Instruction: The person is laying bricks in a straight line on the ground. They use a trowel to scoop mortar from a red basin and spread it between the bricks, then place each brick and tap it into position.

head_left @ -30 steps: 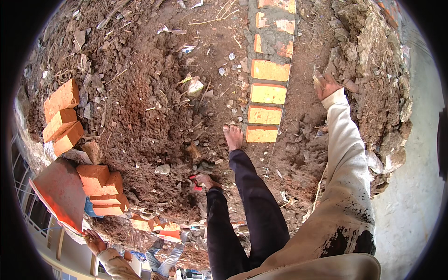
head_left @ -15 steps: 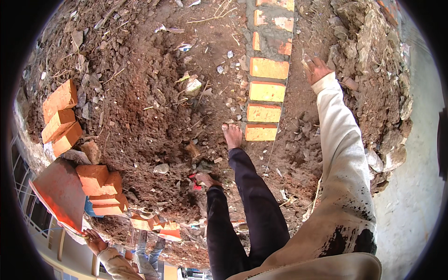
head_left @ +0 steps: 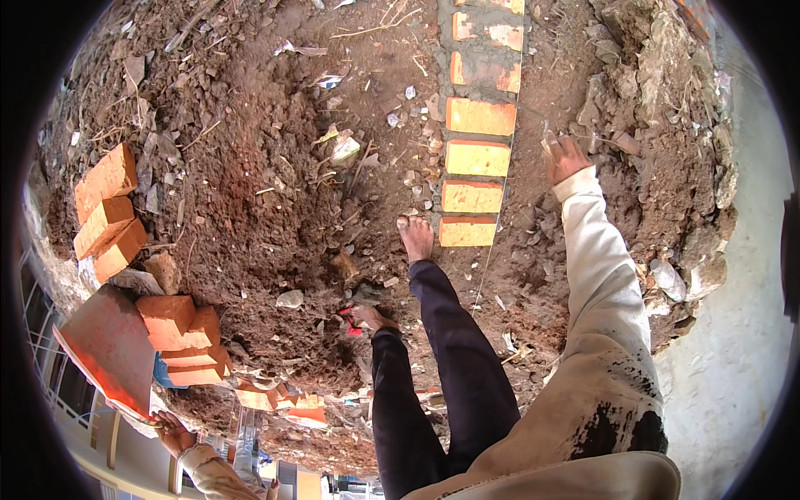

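My left hand (head_left: 173,433) is at the lower left, its fingers closed at the near rim of a flat red tray (head_left: 108,337) with a grey-brown smeared face. The tray is tilted. My right arm reaches forward in a stained cream sleeve. Just right of a brick row, my right hand (head_left: 568,158) is closed low over the soil; a thin pale piece shows at its fingers, too unclear to name. Orange bricks (head_left: 471,197) lie crosswise in that row, with gaps between them. Grey mortar (head_left: 487,62) surrounds the farther ones. A taut string (head_left: 488,265) runs along the row's right side.
Loose bricks (head_left: 107,221) lie at the left, and a brick stack (head_left: 179,329) stands beside the tray. Stones and litter dot the uneven soil (head_left: 250,167). A rubble bank (head_left: 667,108) and a pale wall (head_left: 733,358) border the right. My bare foot (head_left: 415,237) is beside the row.
My right hand has come slightly nearer to me along the row. My left hand and the tray have barely shifted. The bricks lie as before.
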Demonstrator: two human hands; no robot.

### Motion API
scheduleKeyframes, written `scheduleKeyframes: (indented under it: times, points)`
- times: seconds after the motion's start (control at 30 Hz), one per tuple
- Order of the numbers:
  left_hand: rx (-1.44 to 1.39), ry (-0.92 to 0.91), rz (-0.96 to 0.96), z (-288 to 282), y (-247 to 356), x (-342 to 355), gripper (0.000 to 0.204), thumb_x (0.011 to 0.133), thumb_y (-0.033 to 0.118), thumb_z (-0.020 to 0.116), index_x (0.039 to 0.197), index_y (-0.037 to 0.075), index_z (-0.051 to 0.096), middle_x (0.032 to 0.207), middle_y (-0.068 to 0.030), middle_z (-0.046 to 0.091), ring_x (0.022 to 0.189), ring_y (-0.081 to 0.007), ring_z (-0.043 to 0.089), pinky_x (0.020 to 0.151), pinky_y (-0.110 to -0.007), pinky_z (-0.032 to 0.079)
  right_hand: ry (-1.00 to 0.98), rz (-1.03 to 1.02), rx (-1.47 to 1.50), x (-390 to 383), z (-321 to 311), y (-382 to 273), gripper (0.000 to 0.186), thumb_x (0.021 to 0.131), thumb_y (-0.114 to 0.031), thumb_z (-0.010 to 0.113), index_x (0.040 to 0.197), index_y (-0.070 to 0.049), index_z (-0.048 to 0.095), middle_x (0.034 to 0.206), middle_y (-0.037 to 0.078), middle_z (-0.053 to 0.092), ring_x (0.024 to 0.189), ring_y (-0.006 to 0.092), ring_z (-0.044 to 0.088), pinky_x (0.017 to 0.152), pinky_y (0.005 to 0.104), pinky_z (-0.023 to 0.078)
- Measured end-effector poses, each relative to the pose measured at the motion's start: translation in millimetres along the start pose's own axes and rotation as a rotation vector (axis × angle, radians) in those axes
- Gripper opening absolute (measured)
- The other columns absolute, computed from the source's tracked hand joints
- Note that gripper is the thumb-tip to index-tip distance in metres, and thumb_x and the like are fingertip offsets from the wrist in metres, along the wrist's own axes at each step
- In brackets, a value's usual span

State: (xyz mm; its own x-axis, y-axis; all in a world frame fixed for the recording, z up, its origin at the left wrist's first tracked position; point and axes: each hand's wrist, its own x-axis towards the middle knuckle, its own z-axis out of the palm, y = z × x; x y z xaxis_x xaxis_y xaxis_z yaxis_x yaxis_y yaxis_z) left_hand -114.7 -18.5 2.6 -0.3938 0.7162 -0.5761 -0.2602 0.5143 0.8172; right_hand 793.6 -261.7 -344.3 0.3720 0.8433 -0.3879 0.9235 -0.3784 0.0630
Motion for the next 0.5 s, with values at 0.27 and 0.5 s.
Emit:
scheduleKeyframes:
  times: [0.27,0.5]
  points:
    - [0.038,0.063,0.043,-1.1,7.0,-1.9,0.022,0.088,0.017,0.049,0.100,0.001,0.057,0.097,-0.0082,0.063,0.098,-0.0211,0.057,0.085,-0.034,0.049,-0.143,0.064,0.240,-22.8,19.6,-35.4,0.035,0.086,-0.031,0.045,0.108,-0.004,0.048,0.097,0.019,0.054,0.083,0.0371,0.058,0.071,0.0457,0.048]
    - [0.058,-0.034,-0.052,9.7,8.9,-4.7,0.020,0.088,0.017,0.048,0.095,0.001,0.059,0.092,-0.0069,0.064,0.094,-0.0205,0.059,0.084,-0.035,0.050,-0.252,0.229,0.312,0.0,49.0,-28.0,0.035,0.086,-0.030,0.043,0.107,-0.002,0.043,0.094,0.029,0.055,0.082,0.0419,0.058,0.069,0.0479,0.048]
